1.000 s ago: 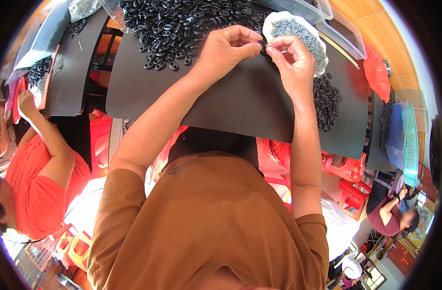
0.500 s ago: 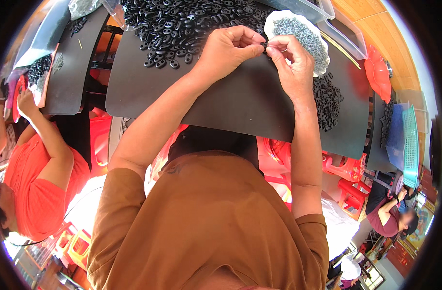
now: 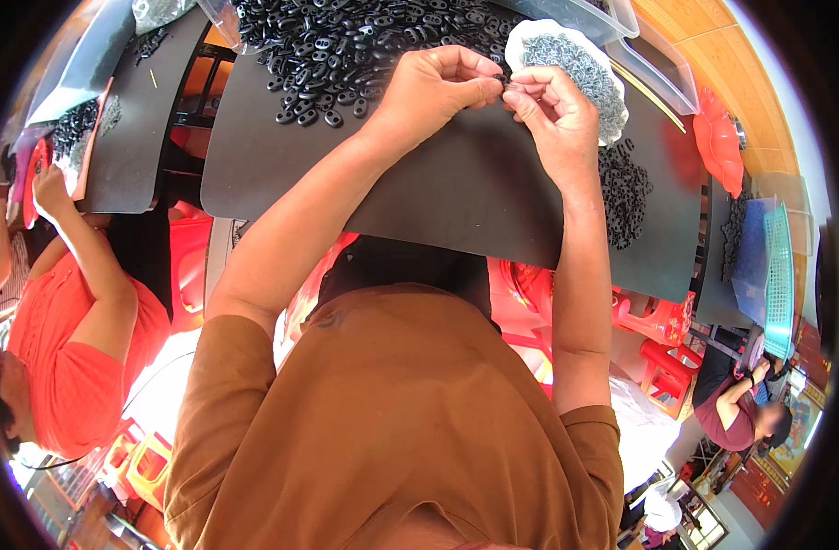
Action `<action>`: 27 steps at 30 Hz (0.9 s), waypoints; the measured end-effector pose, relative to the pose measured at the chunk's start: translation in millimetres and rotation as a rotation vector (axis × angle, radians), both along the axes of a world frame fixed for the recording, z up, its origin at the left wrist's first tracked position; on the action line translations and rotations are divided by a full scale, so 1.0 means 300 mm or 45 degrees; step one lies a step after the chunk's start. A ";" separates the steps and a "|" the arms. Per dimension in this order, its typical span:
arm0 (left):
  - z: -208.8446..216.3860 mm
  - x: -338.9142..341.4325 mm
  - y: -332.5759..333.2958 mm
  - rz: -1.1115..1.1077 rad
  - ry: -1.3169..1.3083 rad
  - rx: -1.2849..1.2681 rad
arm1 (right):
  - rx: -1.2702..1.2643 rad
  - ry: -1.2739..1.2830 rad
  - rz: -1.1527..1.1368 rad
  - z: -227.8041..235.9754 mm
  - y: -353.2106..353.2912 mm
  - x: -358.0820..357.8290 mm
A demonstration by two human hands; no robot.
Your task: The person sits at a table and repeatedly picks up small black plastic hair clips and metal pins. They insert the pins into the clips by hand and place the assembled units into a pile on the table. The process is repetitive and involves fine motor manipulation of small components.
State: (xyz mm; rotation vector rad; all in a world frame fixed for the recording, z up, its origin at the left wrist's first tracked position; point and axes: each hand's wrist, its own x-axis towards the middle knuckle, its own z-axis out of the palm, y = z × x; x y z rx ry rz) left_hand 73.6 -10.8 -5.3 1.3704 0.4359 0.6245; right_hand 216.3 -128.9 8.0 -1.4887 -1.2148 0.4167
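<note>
My left hand [image 3: 430,92] pinches a small black plastic piece [image 3: 500,81] between thumb and forefinger above the dark table. Close against it, my right hand [image 3: 559,119] has thumb and fingertips pressed together at the piece; whatever lies between them is too small to make out. Beyond the left hand spreads a large heap of black oval pieces with two holes [image 3: 346,55]. A white scalloped dish [image 3: 516,41] full of small silvery metal parts [image 3: 575,69] sits just past the right hand. To the right lies a smaller pile of black pieces [image 3: 625,194].
Clear plastic bins [image 3: 653,69] stand along the table's far edge, and a red scalloped dish [image 3: 716,142] is at the right. A turquoise basket [image 3: 779,280] is farther right. A person in a red shirt [image 3: 80,348] works at another table on the left. Red stools [image 3: 667,376] stand below.
Both hands stay together at nearly the same spot, with the right fingertips shifted very slightly against the black piece. The view has moved a little; the piles and dish look unchanged.
</note>
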 end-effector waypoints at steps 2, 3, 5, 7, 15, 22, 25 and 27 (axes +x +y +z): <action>-0.004 0.001 0.005 0.003 -0.012 -0.020 | 0.018 0.102 -0.008 0.005 0.004 -0.005; -0.008 0.004 0.004 0.005 -0.004 -0.017 | 0.008 0.086 -0.012 0.004 0.003 -0.004; -0.012 0.005 0.004 0.010 -0.001 -0.015 | -0.012 0.052 -0.022 0.003 0.002 0.000; -0.011 0.005 0.004 0.009 -0.009 -0.019 | -0.022 -0.069 -0.053 0.012 0.003 -0.006; -0.011 0.005 -0.008 0.004 0.010 0.021 | -0.008 -0.321 -0.068 -0.003 0.008 -0.008; -0.026 0.031 -0.032 0.035 -0.153 -0.189 | -0.080 0.158 -0.049 0.009 0.004 -0.021; -0.024 0.032 -0.057 0.058 -0.234 -0.283 | -0.061 0.315 0.030 -0.003 0.006 -0.010; -0.023 0.020 -0.066 0.063 -0.253 -0.307 | -0.053 0.367 0.063 -0.013 0.010 -0.011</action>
